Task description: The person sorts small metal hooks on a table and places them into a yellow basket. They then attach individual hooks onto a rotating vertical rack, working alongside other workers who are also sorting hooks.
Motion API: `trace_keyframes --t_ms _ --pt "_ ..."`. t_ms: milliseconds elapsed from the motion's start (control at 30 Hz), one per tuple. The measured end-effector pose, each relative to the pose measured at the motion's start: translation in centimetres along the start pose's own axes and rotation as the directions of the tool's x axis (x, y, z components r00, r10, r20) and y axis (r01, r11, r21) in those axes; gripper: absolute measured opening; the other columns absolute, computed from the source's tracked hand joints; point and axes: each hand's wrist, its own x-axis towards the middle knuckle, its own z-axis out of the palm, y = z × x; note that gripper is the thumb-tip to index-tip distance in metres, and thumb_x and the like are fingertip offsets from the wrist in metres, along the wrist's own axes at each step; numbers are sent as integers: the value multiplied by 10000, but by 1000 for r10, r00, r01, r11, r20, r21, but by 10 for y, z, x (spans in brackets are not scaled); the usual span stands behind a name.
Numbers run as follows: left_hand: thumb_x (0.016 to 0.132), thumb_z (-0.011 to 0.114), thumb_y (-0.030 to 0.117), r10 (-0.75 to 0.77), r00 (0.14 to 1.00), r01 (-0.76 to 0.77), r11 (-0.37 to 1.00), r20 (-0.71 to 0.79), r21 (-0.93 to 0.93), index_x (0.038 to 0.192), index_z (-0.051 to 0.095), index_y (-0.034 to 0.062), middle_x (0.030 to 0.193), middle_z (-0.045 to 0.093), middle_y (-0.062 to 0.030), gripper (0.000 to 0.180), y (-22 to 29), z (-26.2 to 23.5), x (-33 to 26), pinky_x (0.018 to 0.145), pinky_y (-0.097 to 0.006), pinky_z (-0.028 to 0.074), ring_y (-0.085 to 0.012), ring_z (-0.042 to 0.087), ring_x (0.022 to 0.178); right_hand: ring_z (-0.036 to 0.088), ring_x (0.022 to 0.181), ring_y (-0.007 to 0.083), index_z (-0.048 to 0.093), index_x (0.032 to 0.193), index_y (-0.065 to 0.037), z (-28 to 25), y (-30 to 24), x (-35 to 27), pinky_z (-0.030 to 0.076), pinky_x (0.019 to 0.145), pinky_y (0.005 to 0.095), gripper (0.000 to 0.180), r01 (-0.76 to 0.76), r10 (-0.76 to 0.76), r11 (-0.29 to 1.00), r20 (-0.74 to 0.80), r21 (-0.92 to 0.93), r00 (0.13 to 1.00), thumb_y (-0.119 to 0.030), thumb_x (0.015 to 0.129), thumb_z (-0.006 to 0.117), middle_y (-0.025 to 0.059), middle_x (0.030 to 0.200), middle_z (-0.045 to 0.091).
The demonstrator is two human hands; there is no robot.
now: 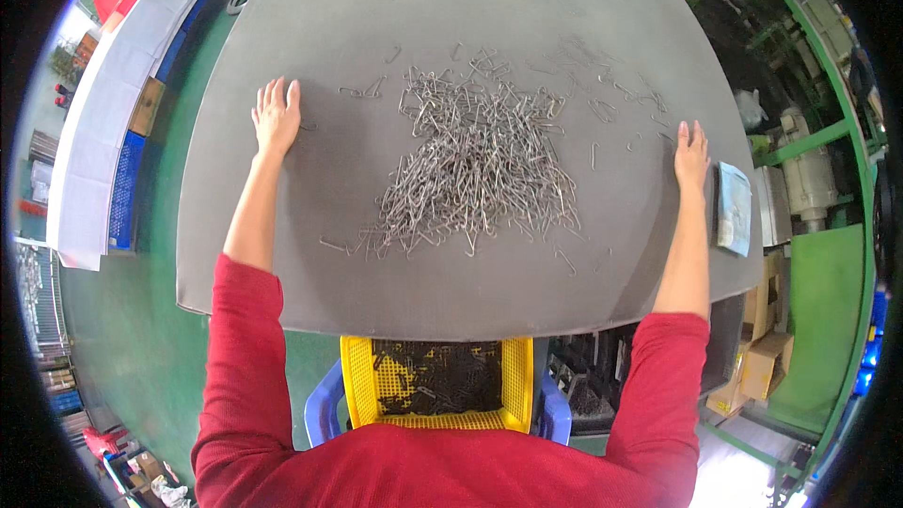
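Observation:
A heap of bent metal wire hooks [475,160] lies in the middle of the grey table [329,292], with several loose hooks scattered around it. My left hand [276,118] rests flat on the table to the left of the heap, its fingers stretched out and nothing in it. On the far right, near the table's edge, my right hand [691,160] lies with its fingers extended and slightly apart, holding nothing. Both hands are well away from the heap. A few single hooks lie between the heap and my right hand.
A light blue packet [734,210] lies on the table's right edge. Below the front edge stands a yellow basket [359,386] with dark contents, on a blue chair [324,404]. Cardboard boxes [767,367] and a green metal frame [814,141] stand at right; a blue crate [126,193] stands at left.

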Motion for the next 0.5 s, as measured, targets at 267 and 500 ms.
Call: trace_keyframes --t_ms 267,500 --pt "932 258 483 404 884 -363 910 235 -199 1358 325 112 1428 299 -78 569 148 61 54 1064 -506 151 -207 221 1343 261 1326 219 339 1360 -157 74 -136 46 151 1087 427 568 423 -435 900 203 103 877 -513 924 269 85 1394 355" --pt "960 206 437 732 555 -555 680 396 -479 1403 242 93 1468 210 -79 562 222 40 -3 1104 -453 77 -200 125 1371 219 1344 196 344 1365 -161 63 -221 -56 130 1113 404 484 760 -834 550 283 347 474 -409 956 273 33 1433 295"
